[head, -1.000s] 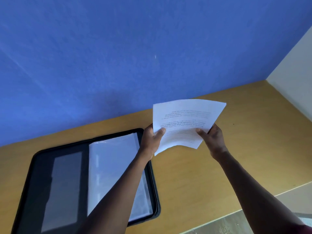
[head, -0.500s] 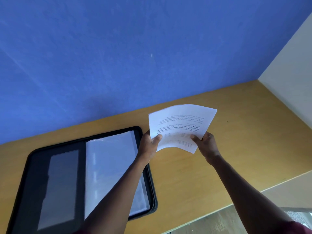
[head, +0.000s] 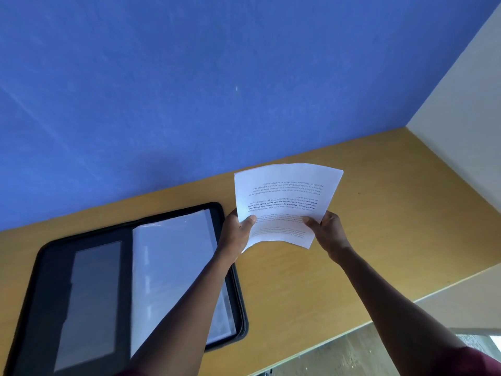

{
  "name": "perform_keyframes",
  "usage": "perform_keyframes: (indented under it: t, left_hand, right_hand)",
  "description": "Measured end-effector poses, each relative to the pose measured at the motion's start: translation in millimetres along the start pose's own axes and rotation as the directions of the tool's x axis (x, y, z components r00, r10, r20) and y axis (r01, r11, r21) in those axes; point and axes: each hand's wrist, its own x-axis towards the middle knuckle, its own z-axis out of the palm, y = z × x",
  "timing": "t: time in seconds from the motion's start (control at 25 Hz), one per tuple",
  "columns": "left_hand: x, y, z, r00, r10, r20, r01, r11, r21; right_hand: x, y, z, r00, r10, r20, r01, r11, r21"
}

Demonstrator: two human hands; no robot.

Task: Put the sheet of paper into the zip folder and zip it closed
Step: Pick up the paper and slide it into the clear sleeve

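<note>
Folder: black zip folder [head: 43, 280] lies open on the tan wooden worktop [head: 379, 213], at left.
Paper: white printed sheet of paper [head: 284, 202] held above worktop, right of folder.
Wall: blue wall [head: 189, 90] behind worktop.

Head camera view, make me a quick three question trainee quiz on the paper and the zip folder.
1. True or false: the zip folder lies open on the table.
2. Which hands hold the sheet of paper? A) left only B) right only C) both
3. Fill in: the printed text reads ____ to the wearer.

Key: 1 true. 2 C, left hand and right hand. 3 upside down.
</note>
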Motion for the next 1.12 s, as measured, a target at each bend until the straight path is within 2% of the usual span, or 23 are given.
perform_keyframes:
  t: [0.2,0.4,0.56,0.68,0.76,0.92,1.04,1.12]
  left_hand:
    - [1,-1,3,0.999,-0.042,-0.006,0.042,0.999,-0.002]
    - [3,5,6,1.000,-0.027,-0.001,0.027,1.000,-0.008]
    - [6,3,-2,1.000,-0.012,0.020,0.012,1.000,-0.010]
    - [8,8,-24,0.998,0.004,0.064,-0.003,1.000,-0.016]
    - [8,9,-45,0.995,-0.007,0.102,0.008,1.000,-0.009]
    - [2,9,-85,0.985,-0.044,0.169,0.058,0.995,-0.081]
    - [-3,3,-112,0.979,-0.040,0.200,0.063,0.992,-0.111]
    - [-3,-2,-128,0.984,-0.052,0.173,0.072,0.991,-0.116]
  right_hand:
    - [4,2,-2,0.999,0.028,0.037,-0.027,0.999,-0.035]
    - [9,-2,-6,0.999,0.013,0.044,-0.010,0.997,-0.074]
    - [10,-8,-2,0.996,0.006,0.092,0.001,0.997,-0.078]
    - [16,-23,2,0.983,-0.018,0.183,0.024,0.999,-0.031]
    - [23,-36,7,0.957,-0.025,0.288,0.029,1.000,-0.009]
    - [37,-59,27,0.851,0.014,0.525,-0.015,1.000,-0.002]
    - [46,-74,50,0.784,0.045,0.620,-0.045,0.999,-0.016]
    - [48,-80,69,0.769,0.036,0.639,-0.051,0.999,0.005]
